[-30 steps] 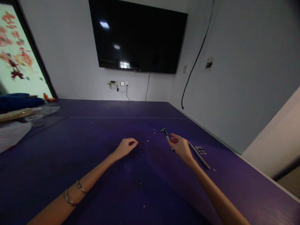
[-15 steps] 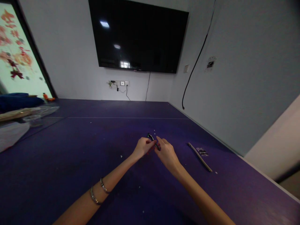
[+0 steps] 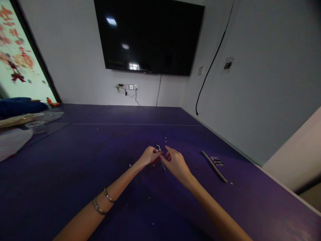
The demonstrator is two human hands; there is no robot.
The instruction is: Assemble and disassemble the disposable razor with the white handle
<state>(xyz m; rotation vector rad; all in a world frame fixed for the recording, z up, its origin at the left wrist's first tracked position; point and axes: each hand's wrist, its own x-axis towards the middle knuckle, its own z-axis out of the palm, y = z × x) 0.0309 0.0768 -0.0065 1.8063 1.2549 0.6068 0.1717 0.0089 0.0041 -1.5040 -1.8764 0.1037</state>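
In the middle of the head view, my left hand (image 3: 149,156) is closed in a pinch around a slim dark and silvery piece (image 3: 163,166). Its bent upper end sticks out above my fingertips and its straight end points down below them. What kind of thing it is cannot be made out. My right hand (image 3: 177,164) is close against it from the right, index finger and thumb spread apart. The thumb tip overlaps the piece; whether it presses on it is unclear. A small reddish-orange thing (image 3: 153,164) shows under my left hand, partly hidden.
A thin pale strip (image 3: 214,166) lies to the right on the purple surface (image 3: 100,150), beside a small clear packet with dark pieces (image 3: 217,161). White scraps are scattered about. Plastic bags (image 3: 15,142) and blue cloth (image 3: 22,106) lie far left. A black cable (image 3: 210,65) hangs at right.
The slim piece has turned from a slant to nearly upright. My left hand has shifted slightly left, and my right thumb and index finger have spread apart.
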